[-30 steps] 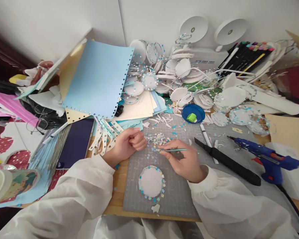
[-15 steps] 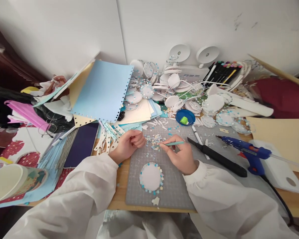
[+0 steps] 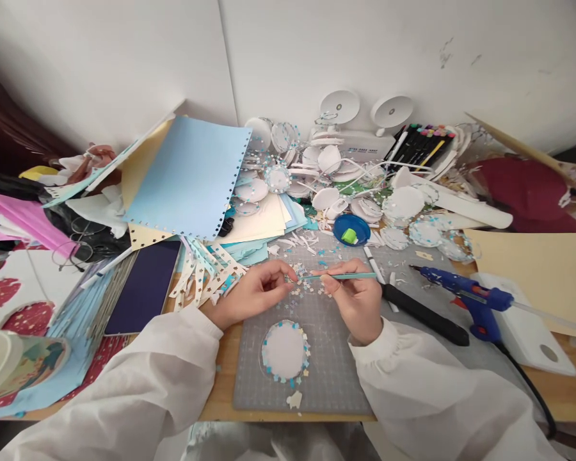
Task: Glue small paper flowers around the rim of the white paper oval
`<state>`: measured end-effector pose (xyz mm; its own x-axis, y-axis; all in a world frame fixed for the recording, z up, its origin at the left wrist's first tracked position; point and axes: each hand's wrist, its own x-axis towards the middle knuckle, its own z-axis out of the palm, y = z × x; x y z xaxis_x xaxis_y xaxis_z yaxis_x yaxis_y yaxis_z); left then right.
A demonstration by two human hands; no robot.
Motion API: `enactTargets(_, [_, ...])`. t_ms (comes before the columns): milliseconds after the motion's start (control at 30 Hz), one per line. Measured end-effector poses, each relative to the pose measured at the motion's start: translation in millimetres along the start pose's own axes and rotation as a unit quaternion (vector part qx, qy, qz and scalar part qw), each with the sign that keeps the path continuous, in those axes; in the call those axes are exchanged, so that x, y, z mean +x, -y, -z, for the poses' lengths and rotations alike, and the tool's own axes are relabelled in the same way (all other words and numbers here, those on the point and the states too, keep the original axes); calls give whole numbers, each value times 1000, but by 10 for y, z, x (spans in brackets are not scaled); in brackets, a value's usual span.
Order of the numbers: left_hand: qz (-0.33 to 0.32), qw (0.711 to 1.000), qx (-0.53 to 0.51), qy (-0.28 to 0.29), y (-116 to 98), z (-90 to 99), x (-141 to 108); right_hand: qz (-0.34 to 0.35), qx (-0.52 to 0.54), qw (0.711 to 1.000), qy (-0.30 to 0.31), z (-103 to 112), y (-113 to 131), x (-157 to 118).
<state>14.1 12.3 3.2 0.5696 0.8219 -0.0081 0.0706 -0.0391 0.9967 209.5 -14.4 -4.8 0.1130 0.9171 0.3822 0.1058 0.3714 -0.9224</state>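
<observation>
Right hand (image 3: 355,296) grips thin teal tool (image 3: 352,276), tip at left hand's (image 3: 254,289) fingertips; any piece there too small to tell. Both over gray cutting mat (image 3: 336,381), by loose paper stars (image 3: 297,270). White disc (image 3: 284,351), star-rimmed, lies nearer the person. Black-handled tool (image 3: 425,312) and blue glue gun (image 3: 465,287) lie right, blue dish (image 3: 336,238) beyond.

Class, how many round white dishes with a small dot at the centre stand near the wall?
2. The left dish rises above the white discs; the right dish stands beside it, nearer the markers. Others may be hidden.
</observation>
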Motion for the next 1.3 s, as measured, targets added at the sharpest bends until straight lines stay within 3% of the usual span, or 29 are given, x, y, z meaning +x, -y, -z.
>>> enactTargets(567, [4,1000,12,-11,41,4,21,14,4,1000,17,12,19,-26])
enactTargets(1300, [6,1000,22,-7,30,20,21,-61,40,997,-2,30,-14,12])
